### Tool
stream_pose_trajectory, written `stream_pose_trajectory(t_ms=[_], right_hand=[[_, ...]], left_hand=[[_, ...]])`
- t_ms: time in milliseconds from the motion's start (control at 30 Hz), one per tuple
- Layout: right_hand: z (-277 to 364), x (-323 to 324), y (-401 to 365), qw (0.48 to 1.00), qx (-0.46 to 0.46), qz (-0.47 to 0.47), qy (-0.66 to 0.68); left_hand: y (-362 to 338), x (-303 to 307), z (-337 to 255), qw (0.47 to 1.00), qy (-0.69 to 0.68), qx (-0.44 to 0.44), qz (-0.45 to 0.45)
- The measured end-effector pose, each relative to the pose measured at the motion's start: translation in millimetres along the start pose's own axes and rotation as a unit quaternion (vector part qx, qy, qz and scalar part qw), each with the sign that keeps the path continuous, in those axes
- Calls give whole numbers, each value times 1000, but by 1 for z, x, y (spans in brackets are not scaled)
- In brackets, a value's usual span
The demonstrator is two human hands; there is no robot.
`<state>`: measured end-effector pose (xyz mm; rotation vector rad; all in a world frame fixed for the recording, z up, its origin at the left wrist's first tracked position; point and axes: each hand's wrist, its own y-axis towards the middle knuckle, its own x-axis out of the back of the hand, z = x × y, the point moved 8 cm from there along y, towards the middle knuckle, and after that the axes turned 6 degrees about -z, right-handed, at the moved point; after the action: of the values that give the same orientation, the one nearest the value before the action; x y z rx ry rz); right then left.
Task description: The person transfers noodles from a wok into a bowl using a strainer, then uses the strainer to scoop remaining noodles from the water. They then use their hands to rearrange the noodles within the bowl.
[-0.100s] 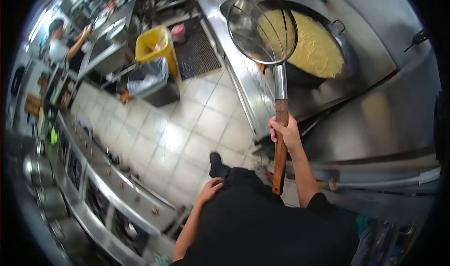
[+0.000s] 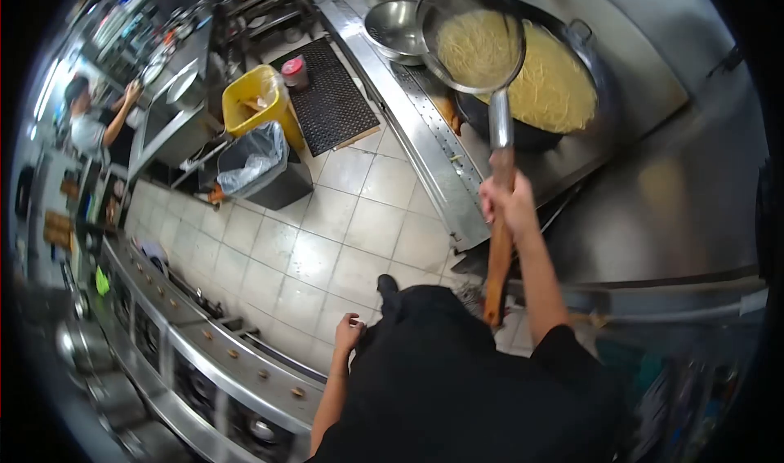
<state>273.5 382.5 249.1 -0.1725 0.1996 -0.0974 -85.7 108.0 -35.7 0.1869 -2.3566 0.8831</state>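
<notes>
My right hand [image 2: 512, 206] is wrapped around the wooden handle of a long-handled wire strainer [image 2: 501, 124]. The strainer's round basket overlaps the left part of a large dark wok [image 2: 603, 95], and pale yellow noodles show within its ring. More noodles [image 2: 559, 87] fill the wok, spread in a broad mass. My left hand [image 2: 349, 332] hangs beside my left thigh with its fingers loosely bent and nothing seen in them. A steel bowl [image 2: 394, 30] sits on the counter to the left of the strainer.
A steel counter [image 2: 457, 193] runs beside the wok. A yellow bin [image 2: 261, 104] and a grey lined bin [image 2: 273, 177] stand on the tiled floor near a black mat [image 2: 331, 95]. Stoves [image 2: 220, 332] line the left, with pots [image 2: 86, 345]. Another person [image 2: 94, 124] works at the far left.
The strainer and my right hand have shifted slightly right in view, and noodles now fill more of its ring. My left hand has moved off my thigh, its fingers more bent.
</notes>
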Motion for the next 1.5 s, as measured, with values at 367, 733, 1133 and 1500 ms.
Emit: stream_pose_trajectory(t_ms=[367,733,1133,1500], right_hand=[[130,158,205,921,7,-272,-278],[123,299,212,806,-274,-446,-278],[88,184,248,853,-341,-381,-103],[50,96,269,868,-334,-352,106]], left_hand=[[311,166,-97,970,-239,-17,50],[543,132,-617,914,-318,-114,227],[687,97,-656,927,-239,-84,276],[729,103,-697,921,-278,-79,261]])
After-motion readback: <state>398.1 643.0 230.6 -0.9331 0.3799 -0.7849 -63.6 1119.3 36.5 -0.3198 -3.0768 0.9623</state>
